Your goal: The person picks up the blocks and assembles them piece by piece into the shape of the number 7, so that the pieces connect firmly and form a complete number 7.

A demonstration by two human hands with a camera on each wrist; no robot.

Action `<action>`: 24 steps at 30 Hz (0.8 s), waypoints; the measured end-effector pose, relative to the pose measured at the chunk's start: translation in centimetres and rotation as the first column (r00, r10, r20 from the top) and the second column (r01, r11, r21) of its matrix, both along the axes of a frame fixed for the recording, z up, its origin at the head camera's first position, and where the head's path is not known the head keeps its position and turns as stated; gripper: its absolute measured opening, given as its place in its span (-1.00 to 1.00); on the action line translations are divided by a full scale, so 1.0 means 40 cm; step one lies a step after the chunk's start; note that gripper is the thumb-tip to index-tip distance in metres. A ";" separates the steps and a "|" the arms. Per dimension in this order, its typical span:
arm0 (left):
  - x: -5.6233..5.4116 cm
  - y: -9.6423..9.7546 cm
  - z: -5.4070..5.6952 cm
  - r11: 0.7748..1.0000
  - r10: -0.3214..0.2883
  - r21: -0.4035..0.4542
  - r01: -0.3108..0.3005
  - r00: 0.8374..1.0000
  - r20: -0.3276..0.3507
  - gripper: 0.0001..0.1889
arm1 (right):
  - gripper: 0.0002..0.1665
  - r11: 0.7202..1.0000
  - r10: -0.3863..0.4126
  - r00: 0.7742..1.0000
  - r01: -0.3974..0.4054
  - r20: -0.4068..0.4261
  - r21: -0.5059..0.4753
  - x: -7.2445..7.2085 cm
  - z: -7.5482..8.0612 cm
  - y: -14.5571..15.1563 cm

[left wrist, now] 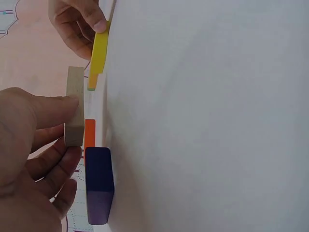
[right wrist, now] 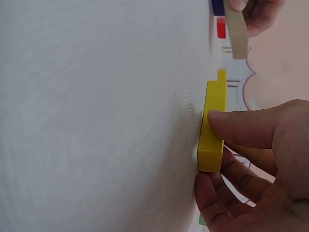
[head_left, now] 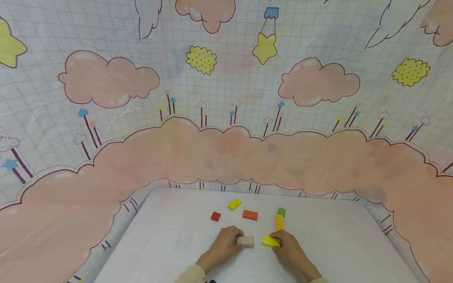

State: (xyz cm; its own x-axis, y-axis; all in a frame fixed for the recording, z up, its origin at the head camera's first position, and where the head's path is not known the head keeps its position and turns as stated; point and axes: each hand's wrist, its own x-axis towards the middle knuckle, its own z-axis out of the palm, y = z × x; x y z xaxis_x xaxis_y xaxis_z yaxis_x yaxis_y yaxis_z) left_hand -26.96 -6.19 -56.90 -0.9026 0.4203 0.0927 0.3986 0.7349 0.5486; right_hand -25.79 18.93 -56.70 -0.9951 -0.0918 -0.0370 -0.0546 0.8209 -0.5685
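Note:
My left hand (head_left: 225,243) pinches a plain wooden block (head_left: 247,241) between thumb and fingers. In the left wrist view that block is raised off the table. Below it, close to the fingers, a dark blue block (left wrist: 99,186) lies on the surface; the left hand hides it in the head view. A bright yellow block (head_left: 269,241) is pinched by my right hand (head_left: 289,247), low at the tabletop; whether it touches cannot be told. The two held blocks are a short gap apart. Just beyond the right hand lies an amber-yellow block (head_left: 279,222).
Farther back on the white table (head_left: 170,220) lie a red block (head_left: 215,216), another yellow block (head_left: 234,204) and an orange block (head_left: 250,215). A small green block (head_left: 281,211) is at the far end of the amber one. A cloud-patterned cloth (head_left: 247,157) stands behind.

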 end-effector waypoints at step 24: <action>0.087 0.005 -0.003 0.983 -0.043 0.181 0.026 0.995 0.088 -0.73 | -0.61 0.999 0.032 0.999 -0.032 -0.022 0.002 -0.005 0.002 0.004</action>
